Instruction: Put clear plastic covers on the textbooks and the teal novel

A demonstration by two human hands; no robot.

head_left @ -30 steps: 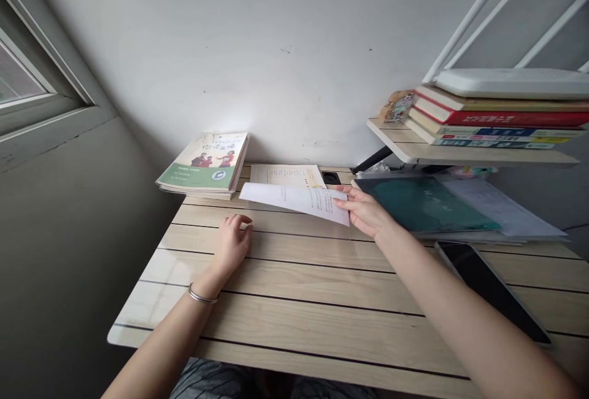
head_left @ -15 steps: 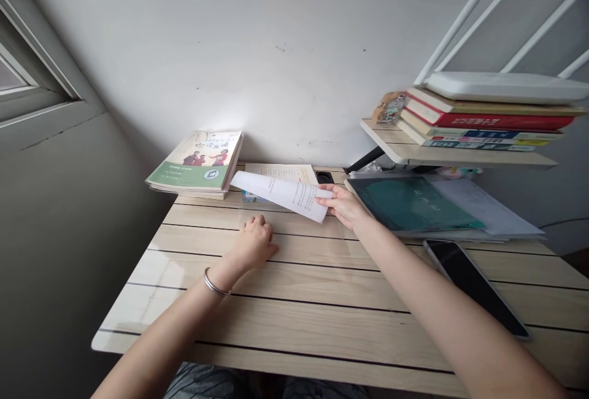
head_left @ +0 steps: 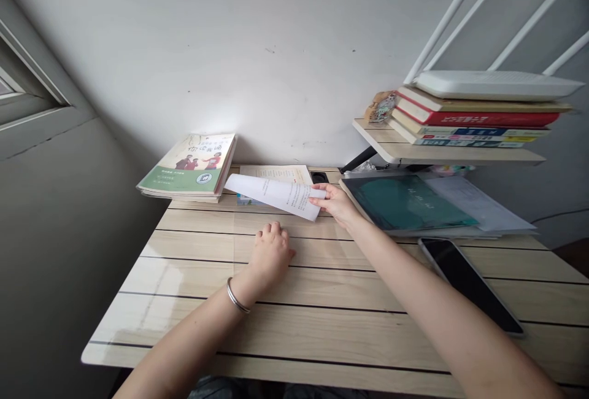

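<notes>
My right hand [head_left: 338, 202] pinches the right end of a white printed sheet of paper [head_left: 276, 193], thumb and fingers closed on it. The paper is held tilted above another printed page [head_left: 280, 172] near the back of the desk. My left hand [head_left: 272, 248], with a silver bangle at the wrist, rests on the desk in front of the paper. Its fingers are curled under and closed; whatever they may hold is hidden. A faint clear plastic sheet [head_left: 322, 251] seems to lie around and under it.
A stack of booklets [head_left: 188, 166] sits at the back left. To the right are a teal folder [head_left: 405, 202], loose white papers [head_left: 473, 205] and a phone [head_left: 469, 285]. A raised shelf [head_left: 442, 153] carries books [head_left: 478, 118] and a white router [head_left: 497, 85].
My left hand has slid right and a little closer along the desk. The right hand keeps its pinch on the paper, almost still; the whole view has shifted slightly.
</notes>
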